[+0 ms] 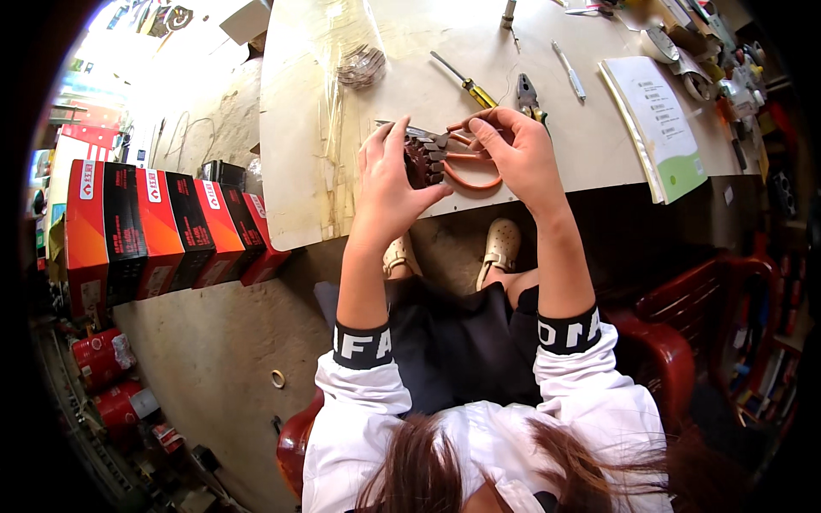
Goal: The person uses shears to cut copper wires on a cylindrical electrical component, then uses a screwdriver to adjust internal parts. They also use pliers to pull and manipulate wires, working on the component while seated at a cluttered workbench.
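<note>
My left hand (385, 188) grips a dark reddish-brown stack of small toothed pieces (424, 162) over the table's front part. My right hand (509, 150) has its thumb and fingers drawn together just right of the stack; what they hold is hard to make out. Orange-handled scissors (470, 182) lie beneath both hands, partly hidden. Beyond them on the white table (304, 171) are a yellow-handled screwdriver (475, 90), dark-jawed pliers (526, 92) and a pen (569, 70).
A booklet (650, 128) lies at the right, near assorted tools and tape rolls. A bundle of thin discs (361, 66) sits at the back left. Red-and-black boxes (124, 239) stand left of the table. My feet are below its front edge, and a red chair (658, 342) surrounds me.
</note>
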Demonstrator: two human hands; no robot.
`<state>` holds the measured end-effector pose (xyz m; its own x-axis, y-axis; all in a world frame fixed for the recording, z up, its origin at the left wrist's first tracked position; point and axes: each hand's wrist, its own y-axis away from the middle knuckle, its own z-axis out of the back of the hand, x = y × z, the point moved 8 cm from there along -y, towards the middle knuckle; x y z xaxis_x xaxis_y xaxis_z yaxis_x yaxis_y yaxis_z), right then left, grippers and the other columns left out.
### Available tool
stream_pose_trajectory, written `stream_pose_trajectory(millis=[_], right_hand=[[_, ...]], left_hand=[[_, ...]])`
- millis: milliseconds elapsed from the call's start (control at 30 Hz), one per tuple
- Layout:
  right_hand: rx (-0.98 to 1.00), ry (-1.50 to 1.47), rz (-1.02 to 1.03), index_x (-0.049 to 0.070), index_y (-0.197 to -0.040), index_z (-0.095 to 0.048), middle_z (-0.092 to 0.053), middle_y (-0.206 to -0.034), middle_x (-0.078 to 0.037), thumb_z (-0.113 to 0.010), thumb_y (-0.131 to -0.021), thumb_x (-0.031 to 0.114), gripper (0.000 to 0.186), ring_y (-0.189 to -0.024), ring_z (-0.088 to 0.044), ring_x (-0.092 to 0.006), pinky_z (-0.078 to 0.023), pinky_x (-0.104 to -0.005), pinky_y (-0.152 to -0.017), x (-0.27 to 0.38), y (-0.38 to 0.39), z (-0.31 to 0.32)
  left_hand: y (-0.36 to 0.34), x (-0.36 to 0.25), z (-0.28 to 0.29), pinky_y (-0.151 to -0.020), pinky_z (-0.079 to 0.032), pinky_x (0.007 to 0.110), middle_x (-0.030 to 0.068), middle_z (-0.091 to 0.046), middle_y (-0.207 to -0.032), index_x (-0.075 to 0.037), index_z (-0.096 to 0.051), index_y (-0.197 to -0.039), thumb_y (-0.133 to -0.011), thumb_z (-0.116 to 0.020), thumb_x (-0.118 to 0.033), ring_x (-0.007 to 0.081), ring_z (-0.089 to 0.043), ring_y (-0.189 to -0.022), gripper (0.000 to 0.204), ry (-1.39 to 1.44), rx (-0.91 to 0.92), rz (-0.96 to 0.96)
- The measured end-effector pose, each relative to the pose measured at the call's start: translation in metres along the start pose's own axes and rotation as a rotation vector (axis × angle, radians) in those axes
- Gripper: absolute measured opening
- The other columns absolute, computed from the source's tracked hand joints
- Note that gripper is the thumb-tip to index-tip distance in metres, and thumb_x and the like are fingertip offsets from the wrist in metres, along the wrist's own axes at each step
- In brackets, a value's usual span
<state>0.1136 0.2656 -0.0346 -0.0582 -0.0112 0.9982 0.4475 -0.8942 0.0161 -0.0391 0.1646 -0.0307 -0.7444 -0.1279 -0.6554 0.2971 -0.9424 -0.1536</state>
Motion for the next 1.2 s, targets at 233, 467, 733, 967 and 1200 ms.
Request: stream_pose_trajectory(millis=[233, 467, 733, 967, 1200], right_hand=[[0.171, 0.329, 0.002, -0.007, -0.102, -0.068, -0.071, -0.093, -0.009, -0.069, -0.087, 0.010, 0.023, -0.079, -0.067, -0.0121, -0.053, -0.0252, -0.072, -0.022, 0.002, -0.026], [0.174, 0.392, -0.108, -0.005, -0.087, -0.071, -0.072, -0.083, -0.011, -0.070, -0.081, 0.012, 0.018, -0.083, -0.068, -0.0180, -0.052, -0.0309, -0.078, -0.043, -0.008, -0.028], [0.013, 0.288, -0.090, -0.005, -0.096, -0.069, -0.073, -0.086, -0.012, -0.066, -0.089, 0.010, 0.017, -0.077, -0.069, -0.0148, -0.055, -0.0281, -0.072, -0.037, -0.015, -0.027], [-0.015, -0.187, -0.290, 0.000, -0.095, -0.067, -0.066, -0.081, -0.002, -0.065, -0.095, 0.013, 0.013, -0.077, -0.063, -0.0071, -0.056, -0.0236, -0.068, -0.058, -0.014, -0.037], [-0.065, -0.269, -0.440, 0.005, -0.096, -0.068, -0.070, -0.086, -0.002, -0.063, -0.096, 0.016, 0.012, -0.074, -0.061, -0.0064, -0.052, -0.0215, -0.068, -0.069, -0.008, -0.040]], left_hand=[[0.003, 0.010, -0.007, -0.107, -0.040, 0.043, 0.0227, -0.043, -0.140, -0.002, -0.034, -0.146, -0.056, -0.089, -0.019, 0.0390, -0.044, -0.128, 0.107, 0.075, 0.114, 0.098], [0.005, 0.017, -0.006, -0.105, -0.042, 0.040, 0.0174, -0.046, -0.137, -0.002, -0.036, -0.145, -0.057, -0.086, -0.009, 0.0334, -0.049, -0.125, 0.102, 0.130, 0.142, 0.070], [0.004, 0.020, -0.007, -0.104, -0.044, 0.040, 0.0194, -0.043, -0.142, -0.003, -0.037, -0.145, -0.055, -0.087, -0.010, 0.0363, -0.049, -0.126, 0.103, 0.130, 0.162, 0.069], [0.006, 0.023, -0.007, -0.103, -0.045, 0.040, 0.0173, -0.044, -0.142, -0.004, -0.038, -0.145, -0.055, -0.088, -0.013, 0.0352, -0.049, -0.127, 0.103, 0.104, 0.145, 0.095], [0.005, 0.022, -0.006, -0.100, -0.047, 0.040, 0.0152, -0.048, -0.139, -0.004, -0.040, -0.142, -0.054, -0.089, -0.014, 0.0339, -0.052, -0.123, 0.102, 0.085, 0.126, 0.108]])
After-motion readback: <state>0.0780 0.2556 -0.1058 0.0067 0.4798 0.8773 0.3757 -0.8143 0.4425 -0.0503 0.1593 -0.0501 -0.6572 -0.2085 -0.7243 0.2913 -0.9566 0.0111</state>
